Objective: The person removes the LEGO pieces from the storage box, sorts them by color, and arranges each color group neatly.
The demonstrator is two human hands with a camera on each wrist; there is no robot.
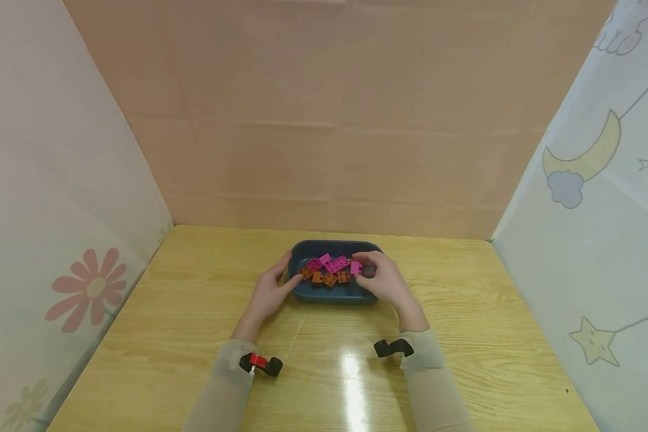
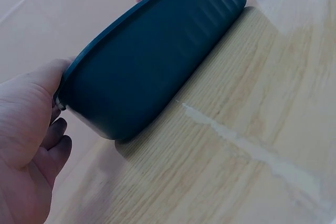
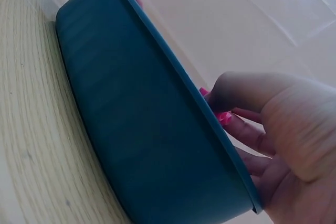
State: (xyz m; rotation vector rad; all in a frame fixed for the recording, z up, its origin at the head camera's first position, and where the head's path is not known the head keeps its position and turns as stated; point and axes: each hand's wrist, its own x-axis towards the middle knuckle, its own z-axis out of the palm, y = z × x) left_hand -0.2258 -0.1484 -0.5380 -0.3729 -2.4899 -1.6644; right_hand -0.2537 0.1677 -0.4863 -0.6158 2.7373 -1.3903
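Note:
A dark blue rectangular plastic tub stands on the table with several pink toy building bricks and orange-brown bricks inside. My left hand grips the tub's left end, its thumb over the rim and the other fingers outside, as the left wrist view shows. At the right end, my right hand pinches a pink building brick between thumb and fingers, inside the tub. Pink bits of that brick show past the rim in the right wrist view, where the tub's wall hides the rest.
The wood-grain table runs back to a plain tan wall covering. A flower-printed sheet hangs on the left, and a sheet with a moon and stars on the right. Each sleeve carries a black wrist mount.

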